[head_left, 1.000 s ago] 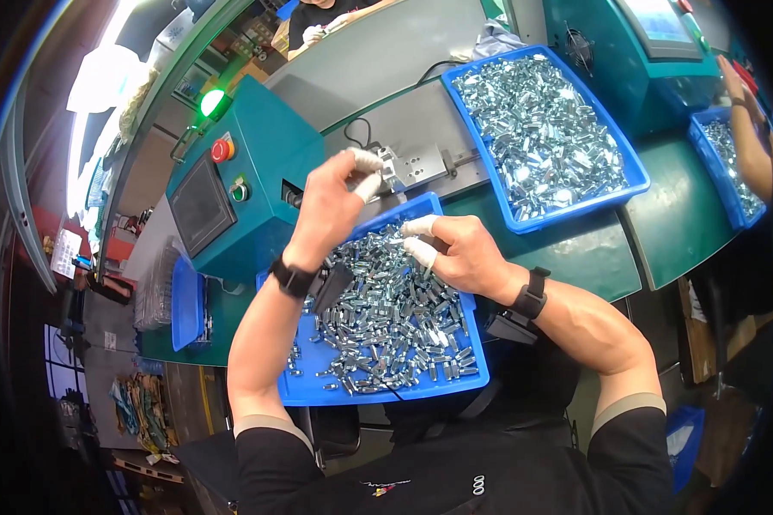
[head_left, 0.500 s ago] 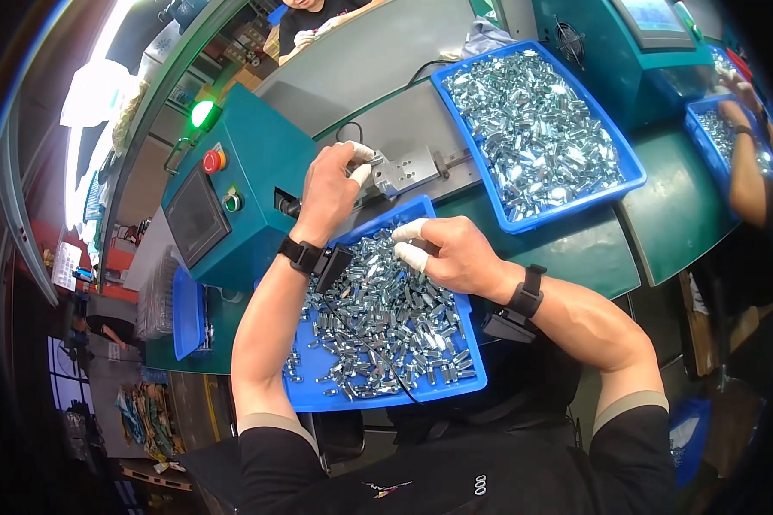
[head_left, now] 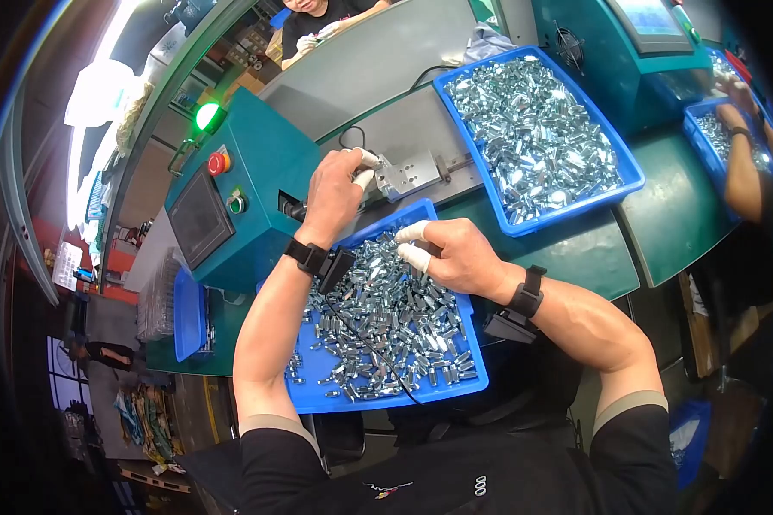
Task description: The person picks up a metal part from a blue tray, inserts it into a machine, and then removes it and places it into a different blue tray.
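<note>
My left hand [head_left: 337, 193], its thumb and forefinger in white finger cots, is closed in a pinch at the left end of a silver metal fixture block [head_left: 412, 174]. Whatever lies between those fingertips is too small to make out. Over the far part of a blue tray [head_left: 318, 400] holding many small shiny metal parts [head_left: 378, 318], my right hand [head_left: 465, 255] is held palm inward. White cots cover its thumb and forefinger too, and their tips are curled close together above the parts. Any piece between them cannot be made out.
Left of the fixture stands a green machine [head_left: 258, 163] with a dark screen, red button and lit green lamp. A larger blue tray [head_left: 575, 206] heaped with metal parts sits to the right. One person sits across the bench; another's arms [head_left: 745, 176] work at far right.
Both hands keep nearly the same places and poses; the left fingertips shift slightly at the fixture. The view moves a little, and the person across the bench changes posture slightly.
</note>
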